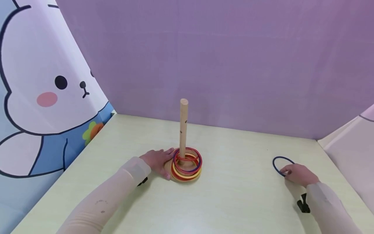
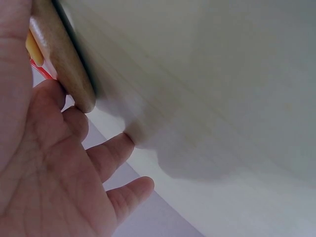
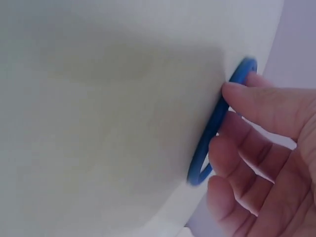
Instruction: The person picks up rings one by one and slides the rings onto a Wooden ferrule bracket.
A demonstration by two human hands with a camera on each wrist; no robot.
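An upright wooden peg point(image 1: 183, 130) rises from a round wooden base point(image 2: 61, 59), and several red, yellow and blue rings point(image 1: 201, 162) lie stacked loosely around its foot. At the left edge of this base, my left hand point(image 1: 157, 161) holds it, thumb on the near side and fingers on the far side. In the left wrist view two fingertips meet the base's rim, while the other two fingers spread out over the table. Far to the right, my right hand point(image 1: 301, 174) pinches a thin blue ring point(image 3: 210, 128) between thumb and fingers, close over the table.
A pale table point(image 1: 233, 195) lies under both hands, with a wide stretch of its surface between the peg and the blue ring. Behind it hangs a purple cloth point(image 1: 219, 65). On the left is a cartoon-printed curtain point(image 1: 35, 74).
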